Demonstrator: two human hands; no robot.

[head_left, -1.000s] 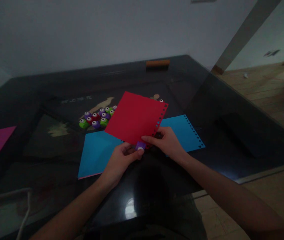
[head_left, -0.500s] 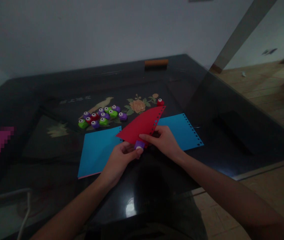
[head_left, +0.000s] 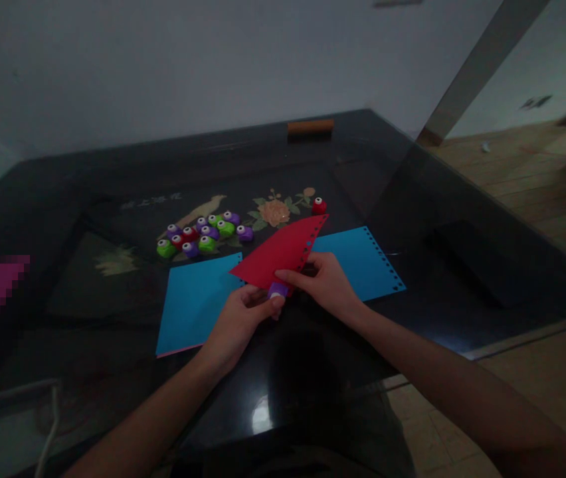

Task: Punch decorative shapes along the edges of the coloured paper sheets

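Note:
My left hand [head_left: 243, 318] is closed on a small purple craft punch [head_left: 278, 291] with a white round top, the thumb resting against that top. Between the thumb and fingers of my right hand [head_left: 330, 282] is a curved sheet of red paper [head_left: 283, 249]. One edge of the red sheet carries a row of small punched holes. The purple punch sits at the sheet's near edge; whether its jaw is around the paper is hidden. Below lie blue paper sheets, a left one [head_left: 196, 299] and a right one [head_left: 363, 262] with punched holes along its right edge.
Several purple, green and red punches [head_left: 207, 243] cluster at the left middle of the dark glossy table [head_left: 113, 385]. A lone red punch [head_left: 319, 206] stands beyond the red paper. A brown roll [head_left: 310, 126] lies near the wall. At lower left is a white tubular frame [head_left: 54, 405].

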